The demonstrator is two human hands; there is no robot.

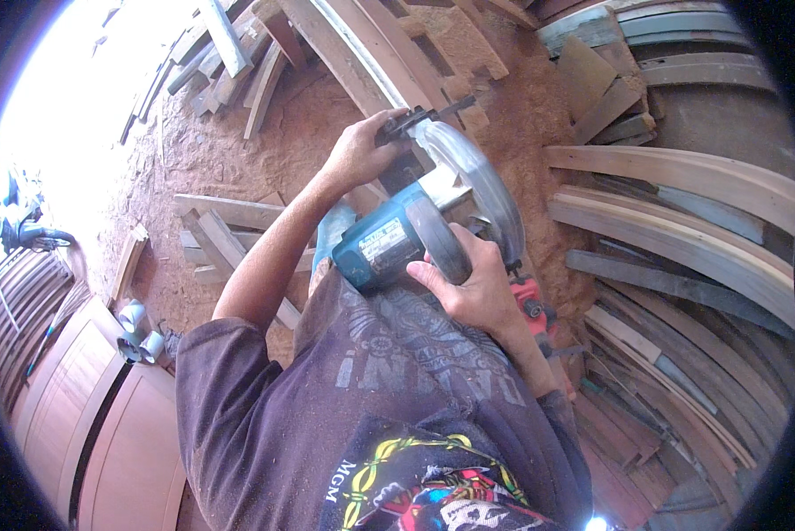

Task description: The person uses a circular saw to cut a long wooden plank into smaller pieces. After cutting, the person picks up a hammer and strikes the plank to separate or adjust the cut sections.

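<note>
Two hands are gripping one circular saw [389, 237], which is sitting between them, just ahead of the dark shirt [415, 354]. Right hand [474, 281]: wrapping the saw's grey loop handle [440, 243]; trigger contact cannot be told. Left hand [362, 152]: clasping a black fitting [396, 128] at the saw's far end. A grey blade guard [497, 190] is curving along the saw's right side. Long boards [349, 55] are extending beyond the saw. A red tool [532, 305] is showing to the saw's lower right. Loose planks [229, 212] are lying left of the saw; stacked boards [681, 230] are spreading to its right.
</note>
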